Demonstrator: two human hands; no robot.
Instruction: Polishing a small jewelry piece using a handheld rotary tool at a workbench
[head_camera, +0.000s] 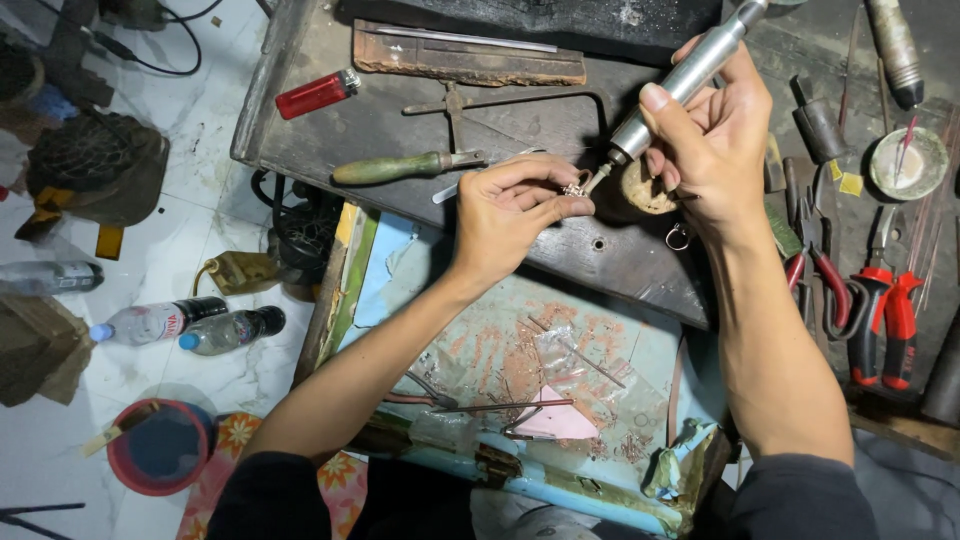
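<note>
My left hand (512, 205) pinches a small silver metal piece (577, 187) between thumb and fingers, over the dark wooden workbench (420, 130). My right hand (712, 135) grips a silver rotary handpiece (682, 82) like a pen, slanted down to the left. Its thin tip touches the metal piece. A round wooden peg (645, 190) sits just under the right hand. A small metal ring (678, 237) lies on the bench below it.
A red lighter (317, 94), a green-handled tool (392, 168) and a rusty flat bar (470, 62) lie on the bench. Red-handled pliers (885, 320) rest at right, near a small round dish (908, 163). A worn tray (520, 360) holds scraps. Bottles (190, 325) lie on the floor.
</note>
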